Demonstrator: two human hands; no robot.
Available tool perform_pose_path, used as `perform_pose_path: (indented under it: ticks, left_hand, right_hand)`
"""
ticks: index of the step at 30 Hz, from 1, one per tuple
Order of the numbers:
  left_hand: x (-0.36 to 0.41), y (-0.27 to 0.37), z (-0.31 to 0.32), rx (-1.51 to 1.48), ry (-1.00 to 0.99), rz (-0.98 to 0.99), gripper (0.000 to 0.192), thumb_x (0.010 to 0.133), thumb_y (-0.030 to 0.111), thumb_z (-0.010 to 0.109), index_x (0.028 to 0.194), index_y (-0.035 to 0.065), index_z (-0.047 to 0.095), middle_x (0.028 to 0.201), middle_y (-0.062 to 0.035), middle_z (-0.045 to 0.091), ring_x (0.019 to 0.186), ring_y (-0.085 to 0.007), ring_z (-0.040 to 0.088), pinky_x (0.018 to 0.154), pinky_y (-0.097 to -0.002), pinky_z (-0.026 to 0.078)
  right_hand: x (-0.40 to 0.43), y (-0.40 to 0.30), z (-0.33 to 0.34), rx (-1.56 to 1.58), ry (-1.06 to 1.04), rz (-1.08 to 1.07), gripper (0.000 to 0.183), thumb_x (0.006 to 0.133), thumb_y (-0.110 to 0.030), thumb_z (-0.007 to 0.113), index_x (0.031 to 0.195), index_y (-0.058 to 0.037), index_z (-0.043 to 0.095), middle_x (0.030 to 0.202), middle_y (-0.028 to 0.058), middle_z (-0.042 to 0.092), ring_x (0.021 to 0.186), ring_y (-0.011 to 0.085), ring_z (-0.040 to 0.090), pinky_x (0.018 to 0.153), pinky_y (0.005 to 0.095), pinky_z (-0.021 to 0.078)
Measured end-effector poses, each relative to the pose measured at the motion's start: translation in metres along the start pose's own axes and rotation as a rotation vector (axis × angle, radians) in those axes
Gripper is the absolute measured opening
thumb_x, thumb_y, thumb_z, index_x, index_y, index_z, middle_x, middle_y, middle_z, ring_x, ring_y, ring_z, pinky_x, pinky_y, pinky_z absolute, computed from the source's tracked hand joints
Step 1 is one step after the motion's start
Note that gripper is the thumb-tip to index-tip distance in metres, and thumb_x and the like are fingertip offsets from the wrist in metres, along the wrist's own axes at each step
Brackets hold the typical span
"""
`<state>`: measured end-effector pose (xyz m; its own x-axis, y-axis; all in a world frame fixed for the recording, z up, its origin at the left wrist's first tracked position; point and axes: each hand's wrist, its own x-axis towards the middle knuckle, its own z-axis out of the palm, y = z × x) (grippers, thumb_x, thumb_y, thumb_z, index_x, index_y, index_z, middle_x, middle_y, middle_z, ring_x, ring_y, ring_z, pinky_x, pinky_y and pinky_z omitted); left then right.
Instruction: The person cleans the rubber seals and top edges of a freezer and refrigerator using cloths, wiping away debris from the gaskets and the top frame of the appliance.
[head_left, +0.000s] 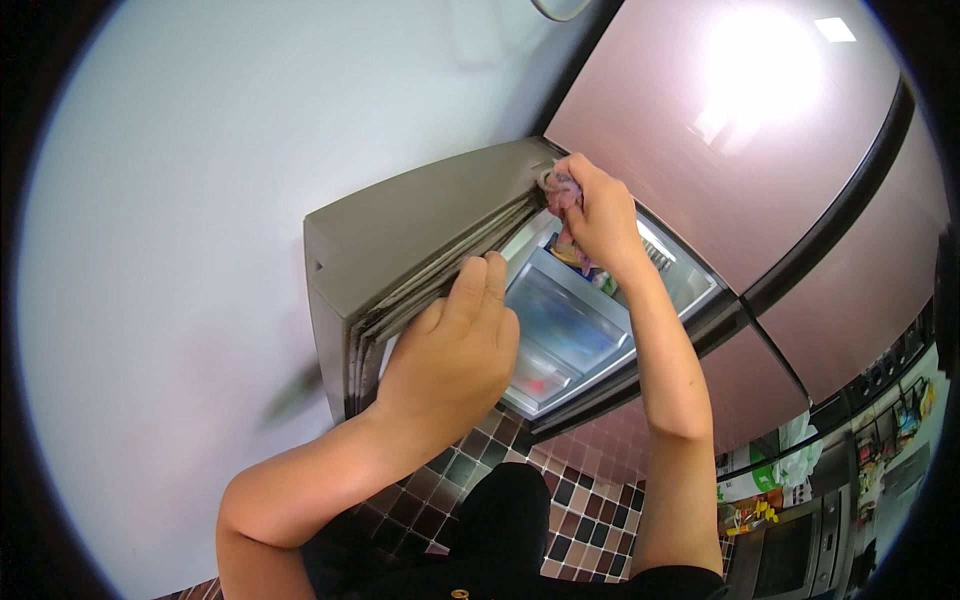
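A freezer door with a grey-brown top edge stands open on the left. Along its inner side runs a ribbed rubber gasket with dark stains in its folds. My left hand grips the gasket about midway along the top edge, its thumb side partly hidden. In my right hand is a bunched pinkish cloth, held against the gasket's corner near the hinge. Part of the cloth hangs down below my fingers. Behind the hands, translucent freezer drawers show inside the compartment.
Pink upper refrigerator doors rise above the compartment. A pale wall is close behind the open door. Dark and light tiles cover the floor. At right are a built-in oven, plastic bags and bottles with yellow tops.
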<state>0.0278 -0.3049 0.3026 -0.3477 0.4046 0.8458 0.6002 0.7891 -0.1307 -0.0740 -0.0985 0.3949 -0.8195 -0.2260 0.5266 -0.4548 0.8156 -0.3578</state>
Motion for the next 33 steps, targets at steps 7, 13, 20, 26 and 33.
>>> perform_pose_path:
  ticks: [7,13,20,26,33]
  left_hand:
    - [-0.001,0.002,0.001,0.016,0.034,-0.02,0.013,0.082,0.013,0.065,0.079,0.0016,0.061,0.12,-0.0211,0.066,0.115,-0.0341,0.059,0.082,-0.0357,0.051]
    - [-0.004,-0.005,-0.002,0.012,0.027,0.006,0.012,0.082,0.012,0.065,0.08,0.0009,0.062,0.121,-0.0207,0.066,0.117,-0.0336,0.058,0.084,-0.0369,0.051]
    - [-0.002,-0.004,-0.001,0.017,0.022,0.024,0.011,0.08,0.011,0.065,0.077,0.0011,0.061,0.122,-0.0211,0.066,0.116,-0.0334,0.057,0.082,-0.0359,0.052]
    - [-0.003,-0.004,0.001,-0.001,0.032,0.014,0.01,0.08,0.01,0.064,0.076,0.0026,0.059,0.122,-0.021,0.066,0.114,-0.0333,0.058,0.081,-0.0358,0.052]
    - [-0.005,-0.004,0.001,-0.038,0.079,0.008,0.01,0.08,0.01,0.064,0.076,0.003,0.059,0.123,-0.0209,0.065,0.113,-0.0321,0.059,0.078,-0.0357,0.052]
  right_hand:
    - [-0.031,-0.039,0.027,-0.139,0.14,-0.336,0.036,0.069,0.003,0.07,0.102,-0.011,0.063,0.08,0.0128,0.064,0.082,0.0367,0.064,0.066,0.0451,0.0508]
    - [-0.02,-0.026,-0.007,0.401,0.088,0.109,0.022,0.095,-0.002,0.053,0.116,-0.003,0.059,0.067,0.0121,0.066,0.044,0.0177,0.062,0.034,0.0319,0.0455]
    - [0.005,0.023,-0.006,0.193,0.076,0.071,0.016,0.096,-0.008,0.06,0.108,0.0006,0.062,0.06,0.0118,0.065,0.043,0.0187,0.062,0.042,0.0326,0.0471]
    - [0.004,0.002,0.0,0.13,0.047,0.106,0.011,0.09,-0.003,0.061,0.1,0.0004,0.064,0.066,0.0111,0.067,0.049,0.0181,0.066,0.048,0.0315,0.0506]
    - [-0.013,-0.027,0.008,0.139,-0.022,0.15,0.014,0.087,0.003,0.055,0.097,-0.0018,0.063,0.067,0.0133,0.067,0.055,0.0229,0.072,0.05,0.0325,0.0526]
